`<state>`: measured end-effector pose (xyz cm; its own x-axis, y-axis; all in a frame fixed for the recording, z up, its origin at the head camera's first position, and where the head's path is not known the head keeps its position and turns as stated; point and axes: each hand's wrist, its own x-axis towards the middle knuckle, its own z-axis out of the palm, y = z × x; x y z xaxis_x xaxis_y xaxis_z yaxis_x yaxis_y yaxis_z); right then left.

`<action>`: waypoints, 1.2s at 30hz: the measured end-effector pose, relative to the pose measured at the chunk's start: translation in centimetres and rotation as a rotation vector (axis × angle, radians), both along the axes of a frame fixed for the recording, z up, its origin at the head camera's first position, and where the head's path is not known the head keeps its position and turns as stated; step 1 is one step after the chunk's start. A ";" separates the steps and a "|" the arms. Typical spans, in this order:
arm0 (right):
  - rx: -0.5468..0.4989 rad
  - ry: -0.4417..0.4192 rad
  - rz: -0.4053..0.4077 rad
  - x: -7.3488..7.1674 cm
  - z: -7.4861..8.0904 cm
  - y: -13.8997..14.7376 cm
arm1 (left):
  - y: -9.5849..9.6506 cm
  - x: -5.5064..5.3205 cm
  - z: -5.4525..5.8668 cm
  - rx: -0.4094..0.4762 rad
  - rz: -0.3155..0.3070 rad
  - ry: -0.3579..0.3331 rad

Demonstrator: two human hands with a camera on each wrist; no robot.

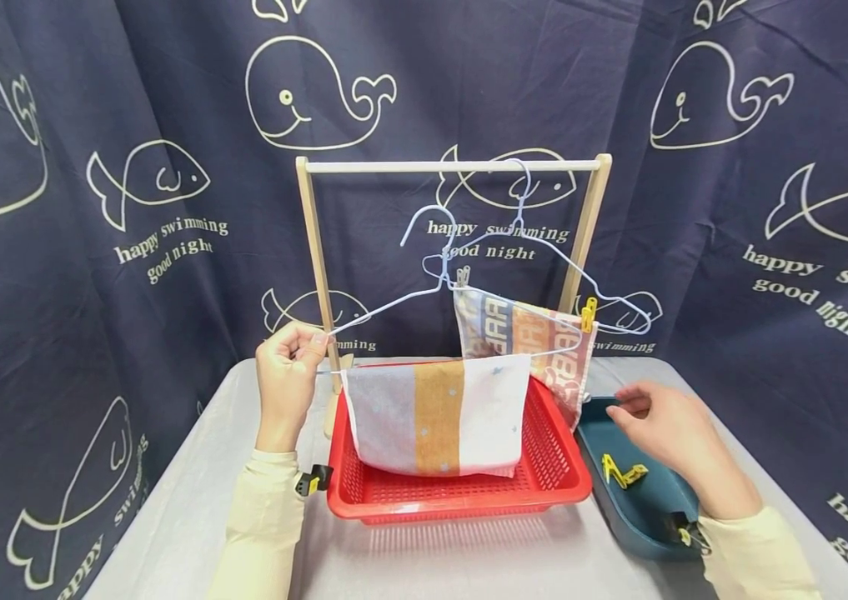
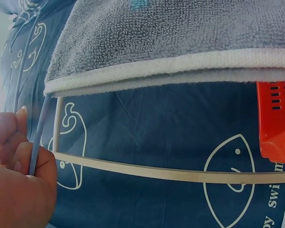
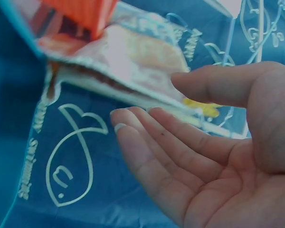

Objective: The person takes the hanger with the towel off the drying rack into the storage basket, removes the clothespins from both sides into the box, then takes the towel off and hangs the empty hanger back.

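My left hand (image 1: 290, 367) grips the left end of a light-blue wire hanger (image 1: 393, 302). Over the hanger's lower bar is draped a towel (image 1: 439, 421) with grey, tan and white bands; its grey part fills the top of the left wrist view. To the right, my right hand (image 1: 667, 425) hovers over a dark teal tray (image 1: 652, 546), fingers loosely bent and holding nothing. Yellow clothespins (image 1: 622, 473) lie in that tray below the hand. In the right wrist view the palm and relaxed fingers (image 3: 156, 166) show, with nothing between them.
A red basket (image 1: 461, 504) stands under the towel. Behind it, a wooden rack (image 1: 587, 225) with a white rod (image 1: 408, 167) carries a second hanger (image 1: 562, 258). A patterned towel (image 1: 529, 329) hangs there, with a yellow clothespin (image 1: 589, 314) at its right corner and a pale one (image 1: 463, 276) at its left.
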<state>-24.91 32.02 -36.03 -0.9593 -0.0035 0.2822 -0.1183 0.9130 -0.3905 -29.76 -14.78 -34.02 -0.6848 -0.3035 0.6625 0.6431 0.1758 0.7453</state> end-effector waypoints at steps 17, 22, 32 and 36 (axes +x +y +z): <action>-0.200 0.133 0.066 -0.7 2.8 -6.0 | -0.1 0.2 0.1 0.013 0.000 0.021; -0.269 0.129 0.086 -1.4 2.9 -7.0 | -0.1 0.2 0.3 0.012 -0.005 0.017; -0.310 0.027 0.107 -2.5 2.6 -8.1 | 0.1 0.2 0.6 0.021 0.002 0.029; -0.316 0.041 0.129 -2.7 2.0 -8.5 | 0.1 0.3 0.5 0.016 0.010 0.020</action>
<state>-27.57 23.48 -34.05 -0.9446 -0.0304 0.3269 -0.2463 0.7241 -0.6442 -29.46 -14.64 -33.57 -0.6678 -0.3213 0.6714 0.6565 0.1708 0.7347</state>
